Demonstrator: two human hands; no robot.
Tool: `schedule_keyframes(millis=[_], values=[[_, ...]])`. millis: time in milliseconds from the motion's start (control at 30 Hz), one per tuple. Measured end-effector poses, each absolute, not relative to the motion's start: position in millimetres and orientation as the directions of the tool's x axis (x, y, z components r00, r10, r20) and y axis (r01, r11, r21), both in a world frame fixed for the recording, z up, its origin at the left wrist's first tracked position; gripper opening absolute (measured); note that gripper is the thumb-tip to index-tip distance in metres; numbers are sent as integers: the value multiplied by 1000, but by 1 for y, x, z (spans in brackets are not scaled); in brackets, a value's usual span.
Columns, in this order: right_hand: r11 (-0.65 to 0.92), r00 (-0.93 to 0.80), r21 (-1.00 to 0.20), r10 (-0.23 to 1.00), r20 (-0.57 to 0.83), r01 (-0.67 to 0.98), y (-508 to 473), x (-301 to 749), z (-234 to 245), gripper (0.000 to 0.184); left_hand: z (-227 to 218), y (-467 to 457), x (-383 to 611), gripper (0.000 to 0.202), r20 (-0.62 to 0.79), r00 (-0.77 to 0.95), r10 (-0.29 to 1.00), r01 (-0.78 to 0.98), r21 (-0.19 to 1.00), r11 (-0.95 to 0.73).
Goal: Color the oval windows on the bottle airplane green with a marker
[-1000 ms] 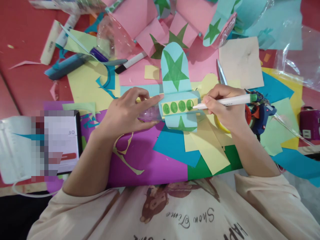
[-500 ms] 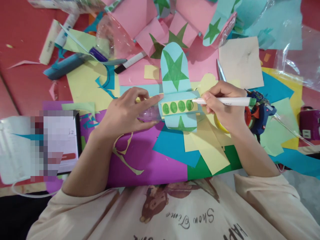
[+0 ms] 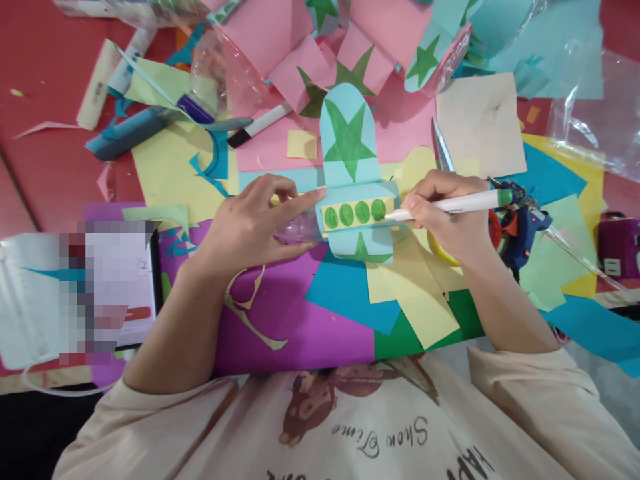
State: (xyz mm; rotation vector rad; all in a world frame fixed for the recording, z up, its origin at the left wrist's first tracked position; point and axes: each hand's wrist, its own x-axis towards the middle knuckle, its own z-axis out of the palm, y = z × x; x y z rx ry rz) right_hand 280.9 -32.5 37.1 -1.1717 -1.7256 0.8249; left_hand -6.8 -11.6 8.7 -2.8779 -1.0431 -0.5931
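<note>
My left hand (image 3: 250,223) is closed around a clear plastic bottle (image 3: 301,228) lying on its side, its index finger touching the light-blue paper wrapped round it. A yellow strip (image 3: 345,227) on that wrap carries a row of green filled circles. A rounded light-blue paper flap (image 3: 349,103) with a green star extends from the wrap's far side, and another star flap (image 3: 361,247) from its near side. In a pinch, my right hand (image 3: 443,213) holds a white paint marker (image 3: 460,203) with a green end. The marker's tip is at the right-hand circle's lower edge.
Scissors (image 3: 443,145) lie beyond my right hand, and a blue glue gun (image 3: 525,233) to its right. Pink paper pieces (image 3: 270,33) with green stars stand at the back. Loose markers (image 3: 96,87) are at the left, near a tablet (image 3: 123,287). Paper scraps cover the purple sheet (image 3: 280,307).
The marker's tip has moved down a little, from the upper part of the right-hand circle to its lower edge. That circle looks more filled with green. My left hand stays put.
</note>
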Motion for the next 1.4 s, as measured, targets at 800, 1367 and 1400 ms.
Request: schedule_keyframes(millis=[800, 1367, 1400], values=[[302, -93, -905, 953, 287, 300, -34, 278, 34, 35, 15, -15, -5, 52, 269, 690, 672, 668, 123, -734], [413, 281, -907, 863, 420, 86, -17, 284, 26, 25, 3, -5, -12, 72, 376, 666, 644, 663, 97, -742], [442, 246, -888, 853, 459, 125, -15, 286, 24, 17, 4, -5, -12, 70, 386, 649, 656, 675, 105, -730]])
